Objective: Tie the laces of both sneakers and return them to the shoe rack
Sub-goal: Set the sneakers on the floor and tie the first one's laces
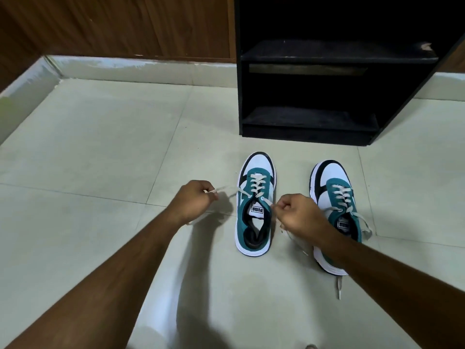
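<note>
The teal-and-white suede left sneaker (255, 202) points toward twelve o'clock on the tiled floor. The left hand (195, 201) pinches one cream flat lace end (226, 189) out at nine o'clock; the right hand (297, 215) pinches the other at three. Crossing them over the tongue looks next; the black wooden shoe rack (327, 91) stands beyond.

My left hand (195, 200): arm outstretched, fingers pinched closed on a lace end, left of the left sneaker (255, 205). My right hand (295, 214): fisted on the other lace end, just right of it.

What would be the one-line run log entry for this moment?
left hand: holds lace end | right hand: holds other lace end | left sneaker: untied | right sneaker: untied | shoe rack: no shoes visible
</note>
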